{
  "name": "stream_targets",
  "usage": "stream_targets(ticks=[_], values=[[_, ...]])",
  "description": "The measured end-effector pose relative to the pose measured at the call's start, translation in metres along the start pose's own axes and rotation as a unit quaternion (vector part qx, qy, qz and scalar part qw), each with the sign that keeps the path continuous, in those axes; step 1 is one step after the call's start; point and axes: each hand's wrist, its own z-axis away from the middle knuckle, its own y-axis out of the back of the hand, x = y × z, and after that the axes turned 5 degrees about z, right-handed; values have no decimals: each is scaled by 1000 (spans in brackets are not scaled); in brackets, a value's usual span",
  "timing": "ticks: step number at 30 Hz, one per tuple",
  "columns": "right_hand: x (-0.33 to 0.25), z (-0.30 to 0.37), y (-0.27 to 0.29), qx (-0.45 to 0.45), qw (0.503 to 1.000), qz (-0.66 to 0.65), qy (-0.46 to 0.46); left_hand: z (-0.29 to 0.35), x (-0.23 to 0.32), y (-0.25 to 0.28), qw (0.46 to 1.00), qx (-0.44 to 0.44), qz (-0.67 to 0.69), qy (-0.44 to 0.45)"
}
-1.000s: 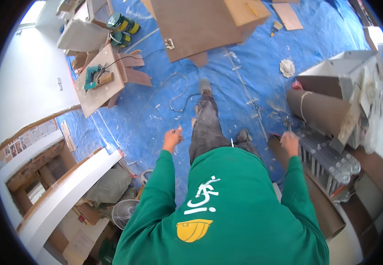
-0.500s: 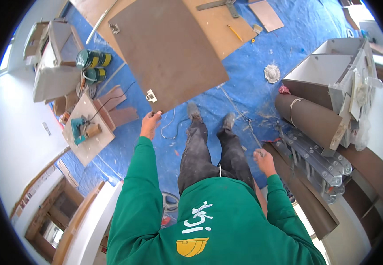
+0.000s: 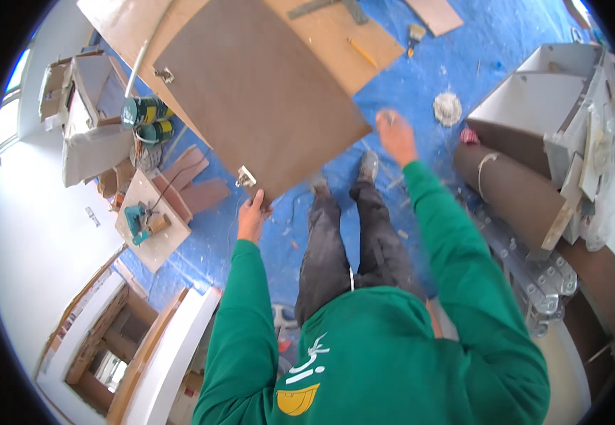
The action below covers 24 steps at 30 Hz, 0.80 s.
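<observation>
- A big, wrinkly blue plastic sheet (image 3: 431,85) covered the floor that I could see around the person's feet.
- A wide, flat, light tan board (image 3: 336,53) lay on the blue sheet, up ahead of the person.
- A smooth, flat, dark brown panel (image 3: 265,99) was over the tan board, set on a slant. Its near end poked out past the board, toward the person's shoes.
- A white box with brown sides (image 3: 548,92) sat far off to the right, well apart from the panel.
- A fat brown roll tied with string (image 3: 509,188) lay just beside that box, on the near side.
- Two green and yellow round buckets (image 3: 156,132) stood close together on the left.
- The person's left hand (image 3: 252,218) pinched the near corner of the brown panel, with the thumb and fingers at its edge.
- The right hand (image 3: 396,134) was up by the panel's right corner. It was blurry, so I couldn't tell if it was touching, or if its fingers were curled up or spread out.
- A thin yellow pencil (image 3: 362,52) lay on the tan board.
- Two little silver metal hinges (image 3: 246,176) sat along the panel's left edge, one close to the left hand.
</observation>
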Motion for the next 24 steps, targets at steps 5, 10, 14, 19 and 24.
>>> stream_targets(ticks=[5, 10, 14, 19, 24], values=[[27, -13, -4, -63, 958, -225, -164, 2, -13, -26, 999, 3, 28, 29], [15, 34, -32, -111, 813, -494, -288, 2, -20, -35, 998, 11, 46, 34], [-21, 63, -55, -70, 772, -553, -305, 9, -11, -47, 998, 6, 55, 43], [-19, 51, -63, -65, 843, -478, -239, 7, -2, -67, 998, -27, 17, 53], [-3, 34, -45, -134, 880, -406, -206, 5, 13, -59, 992, -76, -67, 72]])
